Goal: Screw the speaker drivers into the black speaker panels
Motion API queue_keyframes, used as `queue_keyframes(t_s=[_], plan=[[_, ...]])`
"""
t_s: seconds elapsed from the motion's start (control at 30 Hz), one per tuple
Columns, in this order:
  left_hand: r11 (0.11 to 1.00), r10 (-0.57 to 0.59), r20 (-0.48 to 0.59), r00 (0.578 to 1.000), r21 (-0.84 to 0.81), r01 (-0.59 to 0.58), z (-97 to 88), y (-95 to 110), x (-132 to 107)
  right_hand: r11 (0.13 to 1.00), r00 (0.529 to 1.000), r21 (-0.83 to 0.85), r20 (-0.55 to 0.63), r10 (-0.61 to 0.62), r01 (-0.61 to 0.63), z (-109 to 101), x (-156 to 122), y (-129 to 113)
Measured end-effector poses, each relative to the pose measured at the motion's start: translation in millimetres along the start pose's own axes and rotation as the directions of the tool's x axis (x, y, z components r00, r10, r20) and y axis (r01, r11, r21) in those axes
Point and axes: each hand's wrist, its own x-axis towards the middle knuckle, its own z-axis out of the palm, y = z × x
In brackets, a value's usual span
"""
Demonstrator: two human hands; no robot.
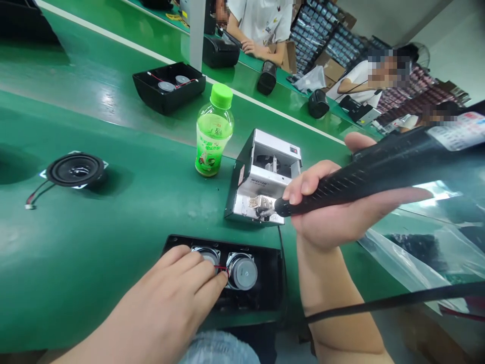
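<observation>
1. The left hand (170,298) lies over a black speaker housing (271,275), which sits open side up at the near edge of the table (125,242). Its fingers (197,268) spread across the left of two round speakers (207,254), with the fingertips beside a red wire (220,267). I cannot tell whether they grip anything or only rest there.
2. The second speaker (241,272) sits just right of those fingertips in the same housing, uncovered, with its silver back facing up.
3. The right hand (326,215) is closed around the barrel of a black electric screwdriver (364,179), with the thumb and fingers wrapped around it. A black cord (390,302) crosses the right forearm.
4. The screwdriver's tip reaches the silver front of a white-and-silver screw feeder (261,177). I cannot tell whether they touch.
5. A green-capped plastic bottle (214,131) of green drink stands left of the feeder.
6. A loose speaker (76,170) lies well left, face up, with a thin wire lead (38,195).
7. Farther along the table, a second black housing (168,88) holds two speakers. Beyond it, a co-worker in a white shirt (257,20) sits with a hand (252,48) on the next table.
</observation>
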Motion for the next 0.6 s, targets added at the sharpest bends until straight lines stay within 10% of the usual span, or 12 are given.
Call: queue_keyframes(t_s=[0.43,0.6], plan=[[0.998,-0.059,-0.126,0.99,0.011,0.061,2.9,9.7,21.3,0.945,0.963,0.186,0.088,0.256,-0.268,-11.6,-19.6,-53.4],[0.963,-0.172,-0.212,0.962,-0.243,0.118,9.4,19.2,34.2,0.909,0.943,0.249,0.105,0.317,-0.333,-9.9,-38.5,-83.6]])
